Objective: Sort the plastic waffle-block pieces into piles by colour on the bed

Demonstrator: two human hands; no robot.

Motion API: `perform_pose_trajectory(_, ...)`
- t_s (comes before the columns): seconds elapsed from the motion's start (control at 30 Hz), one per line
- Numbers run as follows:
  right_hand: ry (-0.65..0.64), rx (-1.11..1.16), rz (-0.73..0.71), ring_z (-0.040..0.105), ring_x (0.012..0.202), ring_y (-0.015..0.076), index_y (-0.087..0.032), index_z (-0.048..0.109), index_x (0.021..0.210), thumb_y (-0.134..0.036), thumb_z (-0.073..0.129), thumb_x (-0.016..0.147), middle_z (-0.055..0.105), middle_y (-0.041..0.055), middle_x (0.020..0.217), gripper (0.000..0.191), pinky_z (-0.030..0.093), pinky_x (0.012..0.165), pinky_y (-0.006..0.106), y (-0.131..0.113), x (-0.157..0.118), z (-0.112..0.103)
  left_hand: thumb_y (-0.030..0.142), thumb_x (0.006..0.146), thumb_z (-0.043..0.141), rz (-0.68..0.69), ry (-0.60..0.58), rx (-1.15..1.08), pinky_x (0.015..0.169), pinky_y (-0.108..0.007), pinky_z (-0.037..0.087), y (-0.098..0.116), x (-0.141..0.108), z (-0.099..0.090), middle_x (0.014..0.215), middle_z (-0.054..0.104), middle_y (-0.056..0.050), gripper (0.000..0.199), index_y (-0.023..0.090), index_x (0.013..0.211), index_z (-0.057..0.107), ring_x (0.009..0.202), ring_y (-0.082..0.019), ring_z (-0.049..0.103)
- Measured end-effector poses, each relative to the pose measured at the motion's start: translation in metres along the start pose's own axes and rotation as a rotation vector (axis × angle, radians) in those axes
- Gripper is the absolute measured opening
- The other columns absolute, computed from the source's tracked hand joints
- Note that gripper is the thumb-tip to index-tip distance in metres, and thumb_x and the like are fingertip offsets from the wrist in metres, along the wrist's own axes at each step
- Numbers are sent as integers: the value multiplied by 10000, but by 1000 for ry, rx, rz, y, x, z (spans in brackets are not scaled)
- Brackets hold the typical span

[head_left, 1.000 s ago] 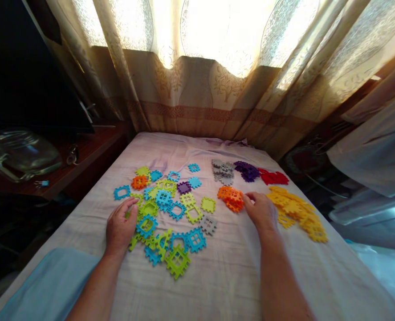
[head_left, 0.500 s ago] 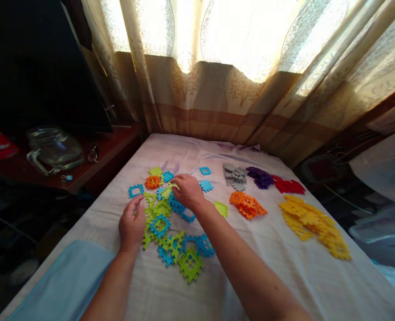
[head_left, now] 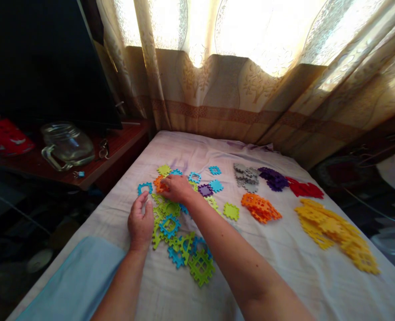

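Flat interlocking plastic pieces with notched edges lie in a mixed green and blue heap on the bed sheet. My right hand (head_left: 176, 188) is at the heap's far side, its fingers closed on an orange notched piece (head_left: 159, 183). My left hand (head_left: 141, 223) rests at the heap's left edge, holding nothing, thumb and fingers apart. Just beyond its fingertips is a blue square frame piece (head_left: 145, 188). A blue frame piece with a green centre (head_left: 169, 226) and a green lattice piece (head_left: 201, 267) lie nearer me. Right of my right hand is a purple piece (head_left: 205, 190).
Sorted piles of grey (head_left: 246, 177), purple (head_left: 273, 179), red (head_left: 304, 187), orange (head_left: 260, 207) and yellow pieces (head_left: 337, 232) lie to the right. A glass jug (head_left: 68, 145) stands on the wooden table at left. Blue cloth (head_left: 73, 276) covers the near left corner.
My right hand has moved left from the heap's middle to the orange piece. A purple piece and a blue frame now show where its hand was. The view has turned slightly left.
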State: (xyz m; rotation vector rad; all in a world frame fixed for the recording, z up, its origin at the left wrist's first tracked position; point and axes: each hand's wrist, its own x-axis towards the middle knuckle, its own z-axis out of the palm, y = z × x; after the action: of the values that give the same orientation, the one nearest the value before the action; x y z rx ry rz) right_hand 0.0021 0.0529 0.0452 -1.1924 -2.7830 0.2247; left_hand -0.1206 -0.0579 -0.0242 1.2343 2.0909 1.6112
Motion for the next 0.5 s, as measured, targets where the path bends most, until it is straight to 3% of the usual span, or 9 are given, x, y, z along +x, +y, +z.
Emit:
perform_pose_trajectory(0.1, -4, 99, 21, 612, 1098, 218, -261, 651, 1207, -417, 590, 895, 672, 61, 1208, 355, 436, 949, 350, 5, -23, -6, 357, 861, 499, -14, -10, -27, 1015, -411, 494, 2, 0, -1, 1189, 699, -106, 380, 191, 1176, 633, 1115, -237, 654)
perform_pose_trajectory(0.27, 262, 309, 130, 613, 1113, 199, -231, 660, 1206, -345, 629, 866, 681, 64, 1210, 360, 444, 976, 318, 30, -74, -8, 341, 840, 513, -15, -8, -32, 1009, -397, 497, 6, 0, -2, 1186, 704, -97, 373, 184, 1149, 650, 1097, -226, 662)
perform_pose_trajectory(0.4, 444, 232, 284, 626, 1063, 236, -228, 683, 1154, -316, 640, 840, 701, 85, 1147, 329, 460, 950, 377, 67, -126, -3, 339, 832, 521, 4, 2, -30, 1003, -378, 502, 4, 1, -1, 1174, 711, -91, 365, 182, 1132, 659, 1092, -217, 666)
perform_pose_trajectory(0.5, 509, 79, 456, 621, 1038, 262, -214, 682, 1145, -336, 615, 843, 697, 105, 1118, 332, 460, 931, 406, 94, -165, -3, 368, 829, 526, 25, 3, -32, 1007, -378, 499, 2, 2, 0, 1177, 711, -91, 374, 183, 1124, 665, 1089, -219, 667)
